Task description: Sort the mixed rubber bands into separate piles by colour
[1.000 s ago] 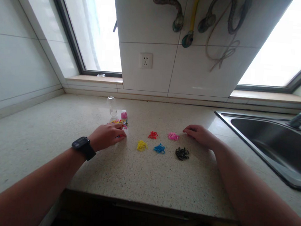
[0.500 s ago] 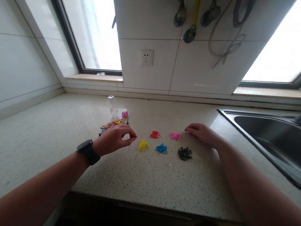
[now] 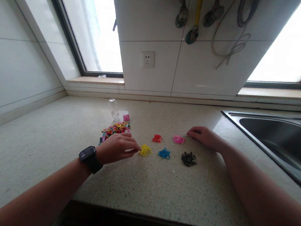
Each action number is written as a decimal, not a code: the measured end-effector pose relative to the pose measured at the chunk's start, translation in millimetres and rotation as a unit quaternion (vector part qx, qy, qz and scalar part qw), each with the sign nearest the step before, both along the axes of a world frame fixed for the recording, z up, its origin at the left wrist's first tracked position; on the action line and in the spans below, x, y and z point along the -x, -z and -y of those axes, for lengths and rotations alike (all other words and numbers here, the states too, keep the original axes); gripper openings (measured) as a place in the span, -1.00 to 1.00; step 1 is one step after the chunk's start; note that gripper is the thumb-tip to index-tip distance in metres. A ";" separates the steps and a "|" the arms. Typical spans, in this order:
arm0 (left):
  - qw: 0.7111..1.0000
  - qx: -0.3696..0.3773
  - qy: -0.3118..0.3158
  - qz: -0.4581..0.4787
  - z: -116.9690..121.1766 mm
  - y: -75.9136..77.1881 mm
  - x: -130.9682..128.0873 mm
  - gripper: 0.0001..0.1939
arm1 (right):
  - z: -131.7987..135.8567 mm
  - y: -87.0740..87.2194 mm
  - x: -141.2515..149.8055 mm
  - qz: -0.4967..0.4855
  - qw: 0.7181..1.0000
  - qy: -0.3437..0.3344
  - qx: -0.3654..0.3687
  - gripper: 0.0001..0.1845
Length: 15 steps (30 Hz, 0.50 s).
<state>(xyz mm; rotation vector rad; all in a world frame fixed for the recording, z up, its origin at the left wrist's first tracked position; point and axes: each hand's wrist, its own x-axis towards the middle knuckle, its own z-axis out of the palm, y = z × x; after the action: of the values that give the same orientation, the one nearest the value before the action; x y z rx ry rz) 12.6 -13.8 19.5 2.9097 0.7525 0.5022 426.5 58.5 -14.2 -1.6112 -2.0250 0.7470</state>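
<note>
My left hand (image 3: pixel 119 147), with a dark watch on its wrist, has its fingertips pressed together at the left edge of a yellow pile of small rubber bands (image 3: pixel 145 150). Whether a band is pinched there is too small to tell. My right hand (image 3: pixel 203 137) rests on the counter just right of the pink rubber bands (image 3: pixel 179 139), thumb and fingers closed; anything between them is hidden. Red rubber bands (image 3: pixel 157 138), blue rubber bands (image 3: pixel 164 153) and black rubber bands (image 3: pixel 189 159) lie in separate small piles. Partly behind my left hand spreads a mixed, many-coloured heap of rubber bands (image 3: pixel 114 129).
A clear jar (image 3: pixel 113 110) stands behind the mixed heap, beside a small pink object (image 3: pixel 126 117). On the right a steel sink (image 3: pixel 230 117) is set into the speckled counter (image 3: pixel 138 189). A tiled wall with a socket (image 3: pixel 147 59) rises behind.
My left hand has moved slightly right and down to the yellow pile, and its fingers have closed together. My right hand stays beside the pink pile. The view has shifted a little.
</note>
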 end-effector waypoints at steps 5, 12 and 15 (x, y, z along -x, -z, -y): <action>0.998 -0.052 -0.034 0.006 -8.3 -2.1 12.1 -0.80 | 0.8 -3.4 2.8 0.009 1.000 0.001 0.001 -0.65; 0.983 -0.124 -0.086 -0.102 -24.8 8.9 37.1 -0.71 | -5.7 3.5 -4.4 0.019 1.000 -0.016 -0.001 -0.61; 0.980 -0.132 -0.093 -0.118 -25.1 9.6 37.9 -0.72 | -6.7 4.9 -5.7 0.027 0.999 -0.019 -0.004 -0.61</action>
<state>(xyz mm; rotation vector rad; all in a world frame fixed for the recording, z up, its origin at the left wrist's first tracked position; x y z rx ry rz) -25.3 11.2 9.9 3.2013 1.0736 0.2935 432.2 65.2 -19.0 -1.6083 -2.0996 0.7146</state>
